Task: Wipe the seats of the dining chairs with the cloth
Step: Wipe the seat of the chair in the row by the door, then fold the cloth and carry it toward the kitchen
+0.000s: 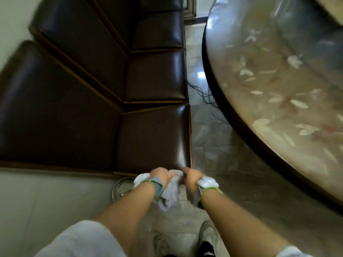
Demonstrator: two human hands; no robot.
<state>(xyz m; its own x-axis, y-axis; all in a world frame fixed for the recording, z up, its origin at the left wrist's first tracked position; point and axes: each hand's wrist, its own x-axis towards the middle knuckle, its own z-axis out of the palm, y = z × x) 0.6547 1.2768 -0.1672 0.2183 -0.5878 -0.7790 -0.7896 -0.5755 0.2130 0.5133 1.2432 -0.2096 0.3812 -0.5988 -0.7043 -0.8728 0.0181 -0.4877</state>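
Both hands hold one cloth at the near edge of the closest chair seat.

Four dark chair seats show in a row beside one round table [278, 93]; at the nearest seat [152, 138] (its near edge), the left hand [161, 176] and right hand [192, 178] each curl round the single pale cloth [171, 193], which hangs between and below them.

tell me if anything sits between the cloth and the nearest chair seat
Nothing visible does. The left hand and right hand both grip the cloth at the near edge of the nearest chair seat, whose dark cushion shows nothing lying on it. The round table stands off to the right.
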